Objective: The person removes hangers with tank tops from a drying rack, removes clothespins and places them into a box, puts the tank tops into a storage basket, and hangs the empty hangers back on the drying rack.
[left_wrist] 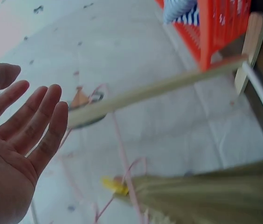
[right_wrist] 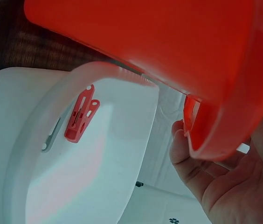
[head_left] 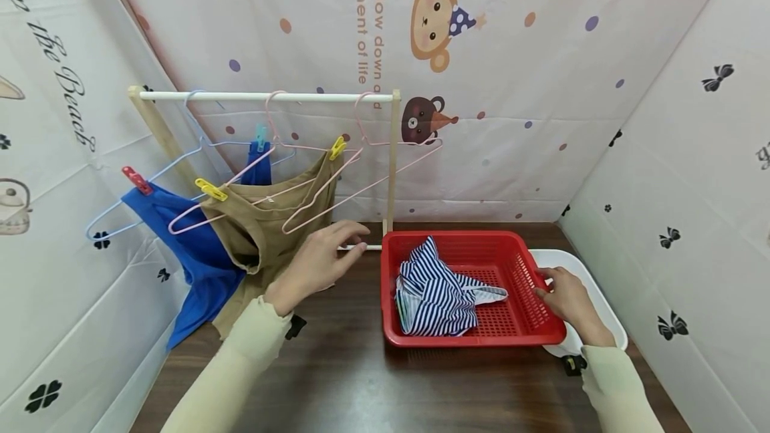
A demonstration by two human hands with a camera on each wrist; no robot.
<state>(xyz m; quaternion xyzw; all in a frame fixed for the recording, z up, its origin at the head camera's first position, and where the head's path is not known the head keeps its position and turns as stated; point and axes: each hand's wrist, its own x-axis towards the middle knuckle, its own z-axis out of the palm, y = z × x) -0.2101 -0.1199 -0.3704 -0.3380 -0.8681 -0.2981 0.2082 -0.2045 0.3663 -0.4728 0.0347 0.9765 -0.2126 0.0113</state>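
My right hand (head_left: 568, 298) grips the right rim of the red plastic basket (head_left: 475, 341), thumb and fingers curled around the edge, as the right wrist view also shows. Inside the basket, toward its left, lies a bunched blue-and-white striped garment (head_left: 436, 296). My left hand (head_left: 321, 259) is in the air between the hanging clothes and the basket, holding nothing; its fingers are spread in the left wrist view. Nearest to it hang a khaki garment (head_left: 277, 219), clipped to a pink hanger by yellow clothespins, and an unloaded pink hanger (head_left: 361, 186).
A rack with a white rail (head_left: 240, 96) stands at the back left. A blue garment (head_left: 204, 252) hangs leftmost, held by a red clothespin (head_left: 137, 180) and a blue one. Right of the basket sits a white tray (head_left: 601, 293), with a red clothespin (right_wrist: 81, 114) in it.
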